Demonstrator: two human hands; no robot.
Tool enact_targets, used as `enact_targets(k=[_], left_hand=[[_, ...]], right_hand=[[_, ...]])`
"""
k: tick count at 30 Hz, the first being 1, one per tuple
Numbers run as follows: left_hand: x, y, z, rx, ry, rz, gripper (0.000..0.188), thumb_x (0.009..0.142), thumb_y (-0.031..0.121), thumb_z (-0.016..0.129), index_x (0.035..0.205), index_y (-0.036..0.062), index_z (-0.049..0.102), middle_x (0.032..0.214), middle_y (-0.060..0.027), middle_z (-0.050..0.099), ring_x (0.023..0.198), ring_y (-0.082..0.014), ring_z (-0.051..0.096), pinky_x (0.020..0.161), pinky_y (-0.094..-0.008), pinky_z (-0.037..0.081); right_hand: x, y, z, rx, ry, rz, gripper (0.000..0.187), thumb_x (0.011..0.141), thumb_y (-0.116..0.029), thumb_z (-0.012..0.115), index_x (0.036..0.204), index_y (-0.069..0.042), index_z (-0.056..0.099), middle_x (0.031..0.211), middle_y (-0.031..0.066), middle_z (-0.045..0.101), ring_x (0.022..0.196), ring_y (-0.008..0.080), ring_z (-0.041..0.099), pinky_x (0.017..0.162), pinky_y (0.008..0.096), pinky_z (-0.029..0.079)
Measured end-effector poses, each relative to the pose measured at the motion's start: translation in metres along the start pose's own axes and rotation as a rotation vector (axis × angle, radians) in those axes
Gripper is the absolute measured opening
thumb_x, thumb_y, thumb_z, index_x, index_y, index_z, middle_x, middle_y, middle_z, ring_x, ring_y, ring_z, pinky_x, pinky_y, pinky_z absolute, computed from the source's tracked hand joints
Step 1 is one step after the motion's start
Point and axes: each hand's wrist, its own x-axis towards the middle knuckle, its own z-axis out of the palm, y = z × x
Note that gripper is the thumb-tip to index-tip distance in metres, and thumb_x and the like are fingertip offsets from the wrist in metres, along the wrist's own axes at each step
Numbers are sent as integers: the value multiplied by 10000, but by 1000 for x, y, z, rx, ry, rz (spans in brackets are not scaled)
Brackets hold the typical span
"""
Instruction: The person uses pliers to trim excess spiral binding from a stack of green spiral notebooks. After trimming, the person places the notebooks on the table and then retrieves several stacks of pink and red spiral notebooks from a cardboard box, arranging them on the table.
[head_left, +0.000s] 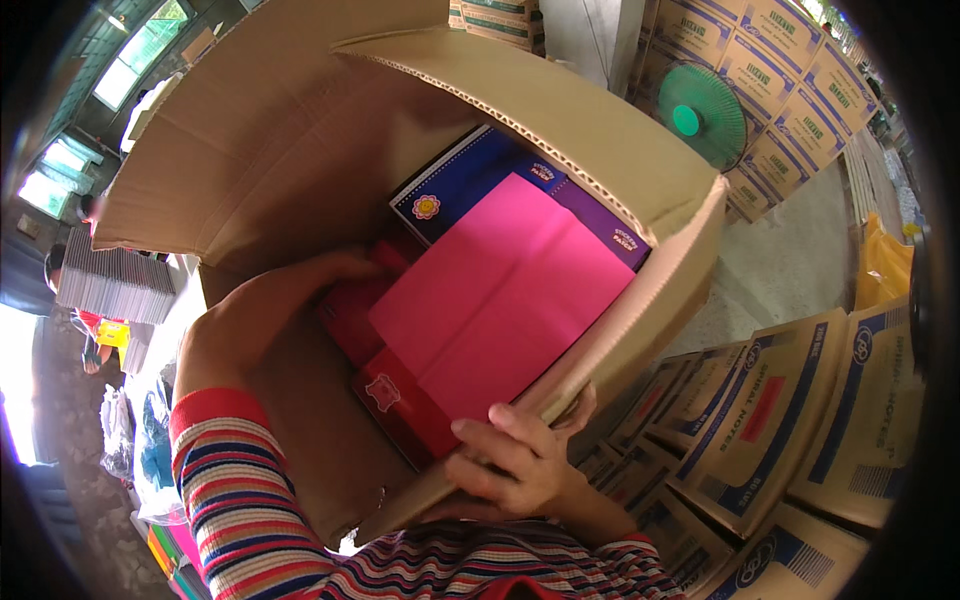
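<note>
A large open cardboard box (230, 130) stands tilted in front of me with its flaps up. In it lie blue (465, 175) and purple (600, 222) spiral notebooks, a red notebook (410, 405) with a small pale emblem, and a wide plain pink sheet or cover (510, 285) over them. My left hand (358, 264) reaches inside, against the darker pink items (352, 318) at the stack's left side; its fingertips are blurred and partly hidden. With fingers curled over the box's near right edge, my right hand (525, 455) grips the cardboard.
Closed cartons (765, 420) stand in rows at the right, and more cartons (790, 90) are stacked behind a green fan (702, 117). A tall stack of books or sheets (118, 278) is at the left, above clear plastic bags (155, 450). Something yellow (882, 262) lies at the far right.
</note>
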Motion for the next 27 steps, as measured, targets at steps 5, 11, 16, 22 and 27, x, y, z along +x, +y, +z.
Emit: enact_targets(k=[5, 11, 16, 22, 27], left_hand=[[7, -6, 0, -359, -275, 10, 689, 741, 493, 686, 1258, 74, 506, 1200, -99, 576, 1045, -206, 580, 922, -364, 457], [4, -28, 12, -396, -80, -148, 802, 682, 591, 678, 1246, 42, 519, 1189, -157, 571, 1065, -245, 571, 917, -378, 447], [27, -22, 10, -102, 26, -196, 890, 643, 698, 620, 1221, 26, 546, 1215, -190, 547, 1087, -291, 555, 929, -382, 425], [9, 1, 4, -91, -18, -161, 800, 704, 618, 619, 1243, 34, 523, 1227, -188, 537, 1102, -277, 545, 945, -381, 419], [21, -36, 10, -372, -68, -56, 641, 802, 459, 601, 1281, 56, 467, 1194, -145, 562, 1067, -248, 562, 925, -385, 439]], right_hand=[[-7, 4, 9, -42, 51, -21, 200, 694, -479, 606, 815, -319, 609, 1004, -101, 603, 1146, 98, 483, 976, 705, -70], [-5, 2, 10, -46, 11, -71, 277, 703, -550, 603, 838, -308, 599, 989, -102, 605, 1128, 109, 478, 963, 700, -68], [-1, 4, 14, -27, 71, -43, 314, 716, -547, 596, 892, -287, 615, 978, -86, 619, 1096, 86, 533, 964, 686, -66], [-2, 7, 15, -23, 96, -56, 234, 791, -451, 550, 927, -274, 621, 1017, -62, 625, 1155, 95, 519, 966, 679, -26], [0, 7, 15, -45, 110, -64, 261, 785, -473, 547, 943, -277, 615, 1057, -61, 606, 1158, 97, 513, 960, 687, -13]])
